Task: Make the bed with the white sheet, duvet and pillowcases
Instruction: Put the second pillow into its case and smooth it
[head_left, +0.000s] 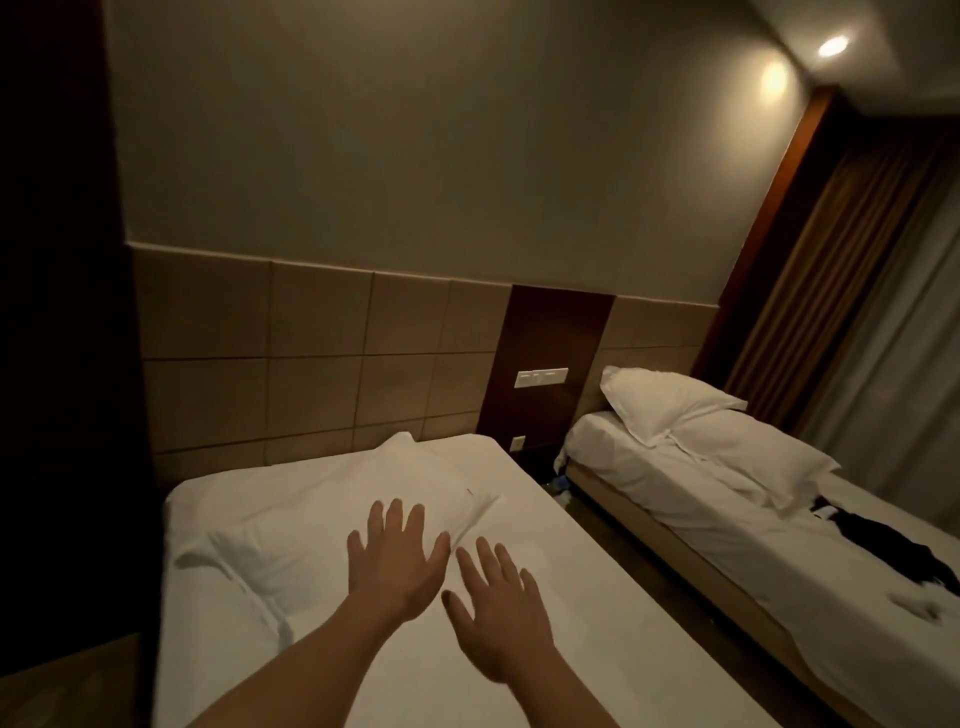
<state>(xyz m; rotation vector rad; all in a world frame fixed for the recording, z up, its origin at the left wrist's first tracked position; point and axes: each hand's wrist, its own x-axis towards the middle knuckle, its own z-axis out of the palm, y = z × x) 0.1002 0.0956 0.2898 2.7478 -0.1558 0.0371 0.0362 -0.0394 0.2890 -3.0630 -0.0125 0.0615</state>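
— What's on the near bed (519, 519)?

— A white sheet (597, 623) covers the mattress, lying mostly flat, with its right edge running straight along the side.

— And at the head end?

— 1 white pillow (332, 514) in its pillowcase lies flat against the padded headboard end, set slightly askew, its near right corner pointing toward the bed's right edge.

— Anything beside it?

— A rumpled white fold of bedding (234, 577) bunches along the bed's left side, touching the pillow's near left corner.
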